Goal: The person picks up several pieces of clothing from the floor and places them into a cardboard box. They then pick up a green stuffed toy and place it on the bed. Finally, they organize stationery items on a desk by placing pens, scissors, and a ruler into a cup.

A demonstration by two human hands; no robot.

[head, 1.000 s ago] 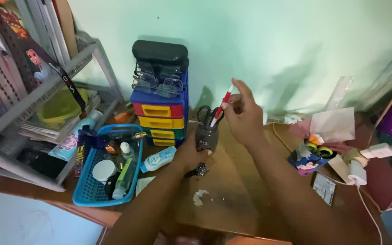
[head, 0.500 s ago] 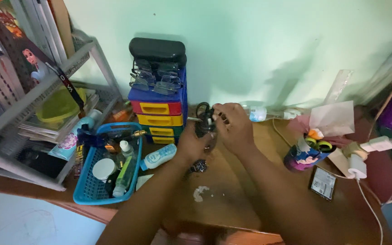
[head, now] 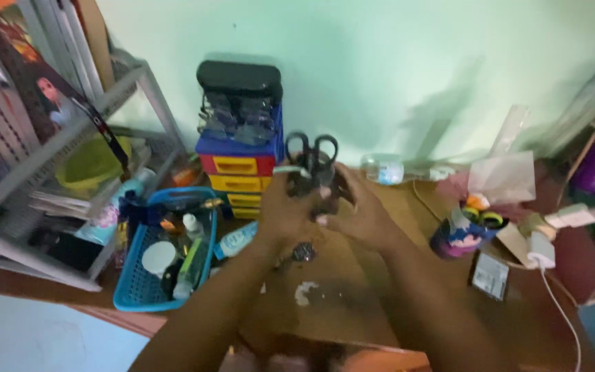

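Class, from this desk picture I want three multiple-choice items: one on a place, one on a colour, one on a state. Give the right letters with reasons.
1. Where is the black case?
A. on the drawer unit
B. in the basket
C. on the shelf

2. What colour is the basket?
A. red
B. blue
C. green

3. How is the dark cup with scissors held?
A. lying flat
B. by one hand
C. between left hand and right hand

Answers: 1 A, it tops the drawers. 2 B, its mesh is blue. 3 C, both hands wrap it.

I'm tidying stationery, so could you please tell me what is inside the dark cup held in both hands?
Black-handled scissors stick out of the dark cup; anything deeper is hidden by both hands.
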